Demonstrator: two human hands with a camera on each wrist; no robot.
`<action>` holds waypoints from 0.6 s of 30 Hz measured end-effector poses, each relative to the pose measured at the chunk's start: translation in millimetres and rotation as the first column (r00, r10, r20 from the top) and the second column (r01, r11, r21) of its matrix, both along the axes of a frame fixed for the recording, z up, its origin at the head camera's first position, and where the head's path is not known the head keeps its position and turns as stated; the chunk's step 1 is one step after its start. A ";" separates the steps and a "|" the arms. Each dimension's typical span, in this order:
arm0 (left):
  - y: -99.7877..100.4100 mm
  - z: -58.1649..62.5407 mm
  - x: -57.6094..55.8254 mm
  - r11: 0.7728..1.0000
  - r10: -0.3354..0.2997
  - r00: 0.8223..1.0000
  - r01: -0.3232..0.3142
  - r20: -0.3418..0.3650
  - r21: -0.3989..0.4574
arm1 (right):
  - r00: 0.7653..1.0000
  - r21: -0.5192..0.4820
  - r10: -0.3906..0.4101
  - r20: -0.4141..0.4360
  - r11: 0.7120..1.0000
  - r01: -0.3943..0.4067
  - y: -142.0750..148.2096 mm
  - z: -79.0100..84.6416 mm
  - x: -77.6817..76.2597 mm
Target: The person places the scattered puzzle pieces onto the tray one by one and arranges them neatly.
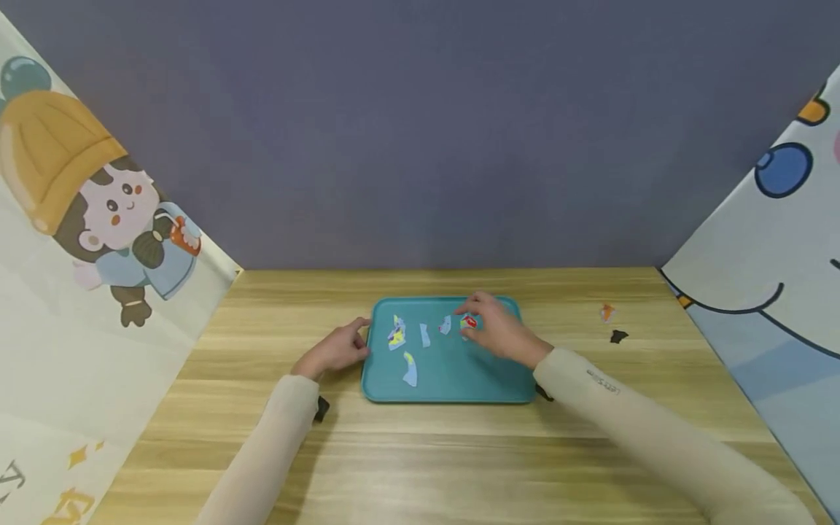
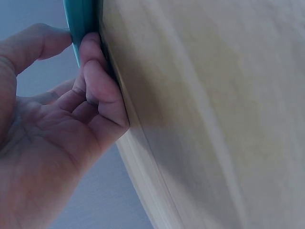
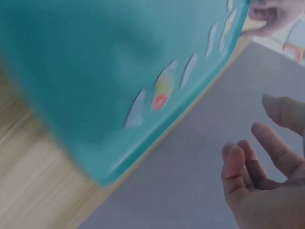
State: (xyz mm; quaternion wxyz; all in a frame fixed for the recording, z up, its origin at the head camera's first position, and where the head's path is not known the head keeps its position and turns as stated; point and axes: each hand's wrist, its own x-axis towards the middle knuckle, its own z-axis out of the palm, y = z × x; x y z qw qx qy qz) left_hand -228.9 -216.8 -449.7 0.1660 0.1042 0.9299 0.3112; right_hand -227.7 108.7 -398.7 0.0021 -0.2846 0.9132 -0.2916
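A teal tray (image 1: 459,379) lies on the wooden table, with several pale, irregular paper-like scraps on it. At its left edge my left hand (image 1: 337,348) holds the rim; in the left wrist view, the thumb (image 2: 52,42) meets the rim and the other fingers curl beside it, low against the table. Above the tray's right half, my right hand (image 1: 502,332) hovers close to a scrap with red (image 1: 469,321). Its fingers are spread and loosely bent, with nothing visible between them in the right wrist view. Left of it lie a small scrap (image 1: 445,325), a narrow strip (image 1: 425,335) and a yellow-marked curved scrap (image 1: 410,370).
Right of the tray are an orange-and-white scrap (image 1: 607,313) and a black scrap (image 1: 618,336). Dark items show beside the left sleeve (image 1: 321,409) and the tray's lower right corner. A grey wall (image 1: 420,146) stands behind the table, with cartoon-printed panels at both sides.
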 end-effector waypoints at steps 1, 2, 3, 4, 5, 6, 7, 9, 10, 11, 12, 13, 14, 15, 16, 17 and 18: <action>0.5 -0.5 0.0 1.000 -0.003 1.000 0.003 -0.002 0.002 | 1.000 0.006 -0.023 -0.002 1.000 0.023 8.7 1.7 -1.5; 0.9 -0.8 -0.1 1.000 -0.005 1.000 0.005 -0.003 0.007 | 0.999 0.009 -0.050 0.003 0.999 0.050 17.4 3.0 -3.0; 1.2 -1.3 -0.3 1.000 -0.005 1.000 0.005 -0.004 0.010 | 0.997 0.013 -0.079 0.005 0.997 0.079 26.3 4.6 -4.3; 0.7 -1.6 0.1 1.000 -0.005 1.000 0.005 -0.006 0.012 | 0.995 0.017 -0.095 0.003 0.995 0.095 34.1 5.6 -6.5; 0.0 -2.0 0.4 1.000 -0.006 1.000 0.006 -0.007 0.015 | 0.992 0.021 -0.122 0.003 0.992 0.122 42.7 6.9 -8.5; -0.6 -2.2 0.7 1.000 -0.006 1.000 0.007 -0.008 0.017 | 0.989 0.021 -0.149 0.010 0.989 0.148 51.8 7.7 -10.3; -1.3 -2.7 0.9 1.000 -0.006 1.000 0.007 -0.008 0.018 | 0.985 0.028 -0.171 0.005 0.985 0.170 61.2 7.6 -12.3; -2.3 -3.3 1.1 1.000 -0.006 1.000 0.006 -0.006 0.020 | 0.978 0.033 -0.209 0.007 0.977 0.209 81.1 7.1 -16.1; -2.8 -3.9 0.9 1.000 -0.008 1.000 0.008 -0.006 0.020 | 0.973 0.037 -0.229 0.012 0.973 0.228 91.5 6.7 -17.5; -3.0 -4.0 0.8 1.000 -0.009 1.000 0.009 -0.005 0.019 | 0.968 0.045 -0.251 0.024 0.967 0.250 102.0 6.3 -18.8; -3.2 -4.0 0.7 1.000 -0.009 1.000 0.009 -0.005 0.019 | 0.963 0.052 -0.267 0.034 0.963 0.265 112.8 5.0 -19.7; -3.6 -4.2 0.7 1.000 -0.011 1.000 0.011 -0.004 0.019 | 0.958 0.060 -0.284 0.045 0.958 0.281 123.5 3.7 -20.3; -3.3 -4.0 0.6 1.000 -0.013 1.000 0.013 -0.003 0.020 | 0.953 0.066 -0.297 0.061 0.954 0.293 133.4 2.3 -21.0; -2.9 -4.0 0.4 1.000 -0.013 1.000 0.013 -0.003 0.021 | 0.948 0.074 -0.312 0.067 0.949 0.307 143.7 0.6 -21.4; -2.9 -4.0 0.2 1.000 -0.016 1.000 0.016 -0.004 0.021 | 0.944 0.080 -0.325 0.067 0.944 0.319 153.7 -1.4 -21.7; -2.7 -3.9 0.1 1.000 -0.018 1.000 0.018 -0.004 0.021 | 0.940 0.083 -0.336 0.065 0.940 0.331 163.4 -3.5 -21.9; -2.1 -3.7 0.0 1.000 -0.018 1.000 0.018 -0.005 0.023 | 0.935 0.084 -0.349 0.065 0.935 0.344 172.5 -5.6 -21.6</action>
